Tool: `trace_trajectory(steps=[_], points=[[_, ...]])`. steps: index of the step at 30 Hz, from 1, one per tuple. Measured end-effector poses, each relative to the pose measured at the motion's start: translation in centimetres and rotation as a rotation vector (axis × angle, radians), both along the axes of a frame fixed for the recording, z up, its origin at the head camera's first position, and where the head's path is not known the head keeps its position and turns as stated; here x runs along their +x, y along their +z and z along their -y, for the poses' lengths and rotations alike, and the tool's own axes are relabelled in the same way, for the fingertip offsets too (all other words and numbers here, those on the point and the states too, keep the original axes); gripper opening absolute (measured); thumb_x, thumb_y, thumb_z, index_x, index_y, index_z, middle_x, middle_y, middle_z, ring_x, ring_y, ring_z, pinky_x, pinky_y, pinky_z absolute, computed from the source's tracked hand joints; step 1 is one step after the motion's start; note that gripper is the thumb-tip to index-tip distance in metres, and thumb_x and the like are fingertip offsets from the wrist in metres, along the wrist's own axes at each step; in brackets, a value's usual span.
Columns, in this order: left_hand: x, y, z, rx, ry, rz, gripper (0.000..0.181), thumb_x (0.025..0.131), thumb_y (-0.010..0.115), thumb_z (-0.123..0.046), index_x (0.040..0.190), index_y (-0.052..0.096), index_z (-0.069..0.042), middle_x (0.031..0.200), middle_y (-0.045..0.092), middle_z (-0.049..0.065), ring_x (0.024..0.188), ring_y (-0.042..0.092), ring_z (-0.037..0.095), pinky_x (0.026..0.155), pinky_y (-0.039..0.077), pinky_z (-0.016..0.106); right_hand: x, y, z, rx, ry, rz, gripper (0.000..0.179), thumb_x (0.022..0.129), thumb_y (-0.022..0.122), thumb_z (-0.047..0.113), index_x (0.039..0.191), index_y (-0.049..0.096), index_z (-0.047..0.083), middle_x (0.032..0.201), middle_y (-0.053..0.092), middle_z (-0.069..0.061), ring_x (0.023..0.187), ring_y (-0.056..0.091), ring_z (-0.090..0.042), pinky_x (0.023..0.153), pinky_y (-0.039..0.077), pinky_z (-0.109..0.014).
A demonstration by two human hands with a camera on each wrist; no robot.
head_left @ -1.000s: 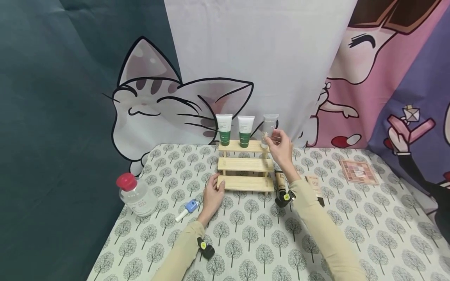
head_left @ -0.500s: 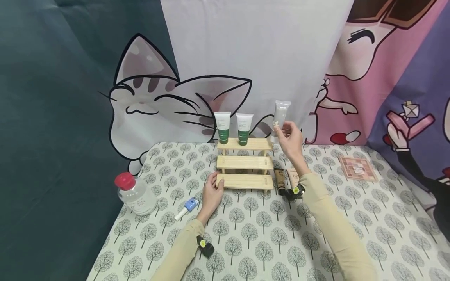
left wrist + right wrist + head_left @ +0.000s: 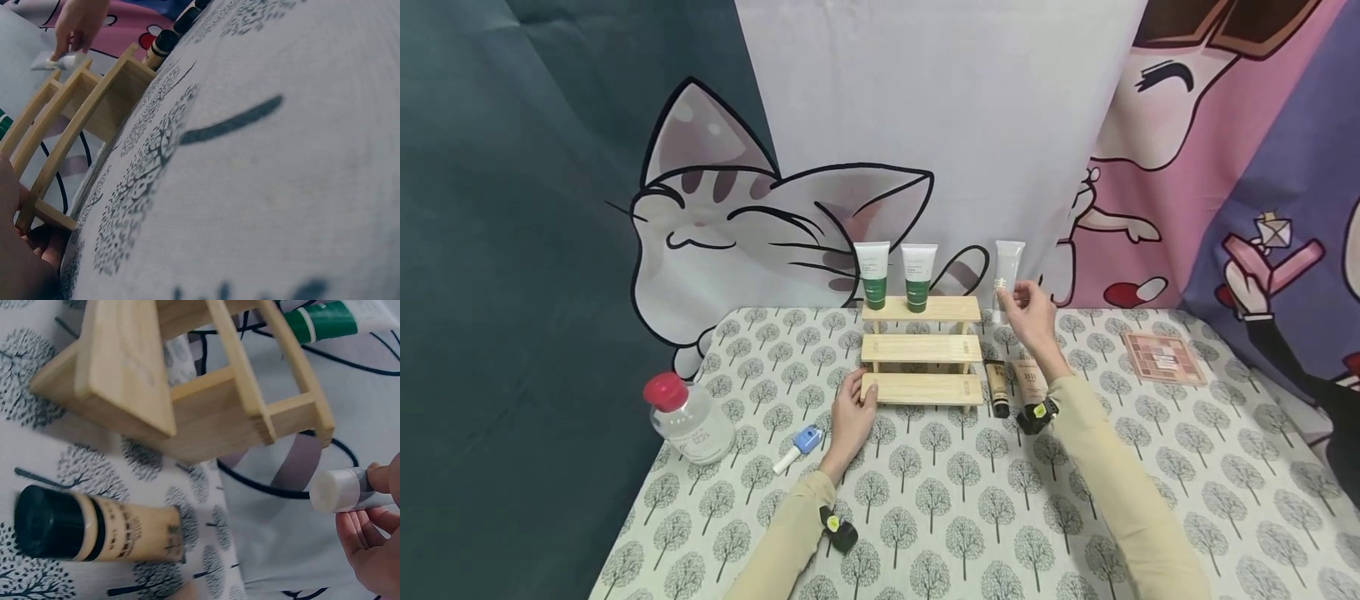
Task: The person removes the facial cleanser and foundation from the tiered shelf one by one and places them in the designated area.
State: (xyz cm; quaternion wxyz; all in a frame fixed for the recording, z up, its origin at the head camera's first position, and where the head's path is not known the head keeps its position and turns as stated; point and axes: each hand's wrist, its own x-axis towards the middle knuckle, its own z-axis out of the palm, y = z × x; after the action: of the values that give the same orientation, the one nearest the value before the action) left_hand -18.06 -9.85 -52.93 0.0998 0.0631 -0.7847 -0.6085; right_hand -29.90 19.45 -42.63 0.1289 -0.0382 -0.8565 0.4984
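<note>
A three-tier wooden display stand (image 3: 921, 347) is on the tree-print cloth. My left hand (image 3: 852, 421) grips the left end of its lowest step; in the left wrist view, fingers (image 3: 47, 247) curl around that end. Pinched in my right hand (image 3: 1032, 315) is a greyish squeeze tube (image 3: 1009, 260), cap down, just right of the stand's top step. Its white cap (image 3: 334, 490) shows apart from the stand in the right wrist view. Two white-and-green squeeze tubes, one at the left (image 3: 872, 271) and one nearer the middle (image 3: 917, 275), stand on the top step.
Right of the stand lie a beige tube with a black cap (image 3: 997, 383) and a pinkish BB cream (image 3: 1028, 379). Farther right is a makeup palette (image 3: 1165, 358). On the left are a red-capped clear bottle (image 3: 700, 433) and a small blue-and-white bottle (image 3: 801, 447). A printed curtain (image 3: 955, 125) hangs behind.
My right hand has lifted the grey tube off the top step's right end, moved it rightward, then lowered it beside the stand. My left hand keeps its grip.
</note>
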Motion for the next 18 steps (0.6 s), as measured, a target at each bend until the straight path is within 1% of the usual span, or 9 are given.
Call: trace_trajectory(steps=[5, 9, 12, 15, 18], points=[[0.1, 0.0, 0.0, 0.001, 0.001, 0.002, 0.045, 0.100, 0.061, -0.014, 0.143, 0.052, -0.005, 0.141, 0.060, 0.021, 0.130, 0.060, 0.035, 0.112, 0.050, 0.045, -0.4, -1.5, -0.2, 0.044, 0.026, 0.076, 0.050, 0.101, 0.061, 0.032, 0.133, 0.055, -0.007, 0.122, 0.062, -0.026, 0.110, 0.060, -0.037, 0.099, 0.054, -0.047], [0.1, 0.1, 0.0, 0.005, 0.000, 0.001, 0.044, 0.100, 0.061, -0.014, 0.142, 0.052, -0.005, 0.140, 0.061, 0.021, 0.129, 0.061, 0.035, 0.111, 0.051, 0.044, -0.5, -2.6, -0.2, 0.065, 0.030, 0.144, 0.052, 0.102, 0.060, 0.032, 0.134, 0.054, -0.007, 0.124, 0.062, -0.027, 0.111, 0.061, -0.038, 0.098, 0.056, -0.048], [0.1, 0.1, 0.0, 0.006, 0.004, 0.007, 0.044, 0.099, 0.061, -0.014, 0.142, 0.053, -0.006, 0.140, 0.062, 0.020, 0.128, 0.062, 0.034, 0.110, 0.052, 0.044, -0.7, -3.4, -0.2, 0.090, 0.021, 0.175, 0.050, 0.101, 0.061, 0.032, 0.132, 0.056, -0.007, 0.124, 0.064, -0.028, 0.109, 0.062, -0.039, 0.097, 0.057, -0.047], [0.1, 0.1, -0.1, 0.008, 0.007, 0.013, 0.045, 0.099, 0.061, -0.014, 0.142, 0.052, -0.006, 0.139, 0.062, 0.020, 0.128, 0.062, 0.034, 0.110, 0.051, 0.043, -0.9, -4.1, -0.3, 0.120, 0.014, 0.189, 0.049, 0.101, 0.061, 0.033, 0.129, 0.058, -0.006, 0.121, 0.066, -0.027, 0.102, 0.064, -0.036, 0.089, 0.057, -0.041], [0.1, 0.2, -0.1, 0.005, 0.008, 0.014, 0.045, 0.099, 0.061, -0.013, 0.143, 0.052, -0.006, 0.140, 0.062, 0.020, 0.129, 0.061, 0.034, 0.111, 0.051, 0.044, -1.1, -4.7, -0.4, 0.142, 0.002, 0.185, 0.047, 0.101, 0.062, 0.033, 0.128, 0.060, -0.006, 0.116, 0.067, -0.025, 0.095, 0.063, -0.031, 0.078, 0.054, -0.032]])
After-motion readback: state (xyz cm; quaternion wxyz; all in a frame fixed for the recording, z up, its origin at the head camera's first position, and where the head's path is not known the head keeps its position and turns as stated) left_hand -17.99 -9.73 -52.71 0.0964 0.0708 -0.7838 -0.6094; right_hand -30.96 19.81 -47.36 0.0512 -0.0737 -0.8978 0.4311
